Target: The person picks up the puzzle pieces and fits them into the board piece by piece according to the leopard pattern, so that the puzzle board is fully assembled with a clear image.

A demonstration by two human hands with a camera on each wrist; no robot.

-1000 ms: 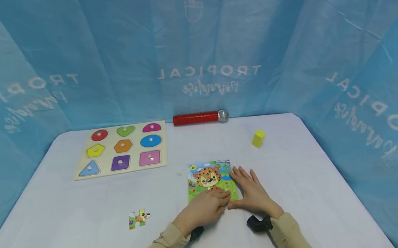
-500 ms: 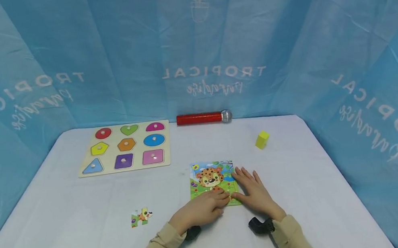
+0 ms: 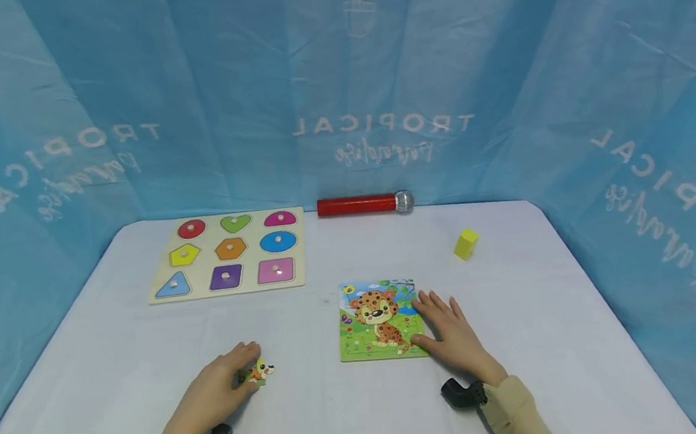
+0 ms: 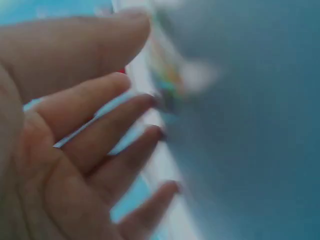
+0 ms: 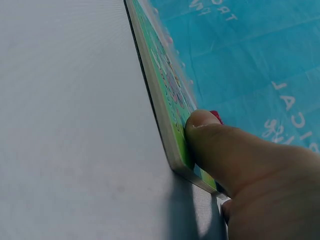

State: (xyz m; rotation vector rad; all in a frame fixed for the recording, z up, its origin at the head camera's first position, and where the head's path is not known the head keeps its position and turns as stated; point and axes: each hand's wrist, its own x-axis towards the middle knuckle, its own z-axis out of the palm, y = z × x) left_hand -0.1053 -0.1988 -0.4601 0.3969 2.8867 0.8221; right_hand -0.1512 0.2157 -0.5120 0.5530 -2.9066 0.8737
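Observation:
In the head view, my left hand [image 3: 216, 390] is at a small loose jigsaw piece [image 3: 261, 371] with a spotted animal's face, thumb and fingers apart around it. The left wrist view shows these fingers [image 4: 115, 125] nearly straight, the piece blurred beyond them; whether they touch it I cannot tell. A square jigsaw puzzle [image 3: 361, 339] with a leopard cub picture lies flat at the middle. My right hand [image 3: 452, 337] rests at its right edge with fingers extended. In the right wrist view the thumb [image 5: 220, 142] lies on the puzzle's corner.
A wooden shape board [image 3: 194, 268] with several knobbed shapes lies at the back left. Behind the puzzle, a red toy microphone [image 3: 359, 205] lies by the blue curtain [image 3: 232, 80]. A yellow block [image 3: 466, 244] stands back right on the white table [image 3: 305, 419].
My left hand has left the leopard puzzle and moved left to the loose piece, uncovering the puzzle's lower part. The right hand stays at the puzzle's right edge. The head view has shifted slightly.

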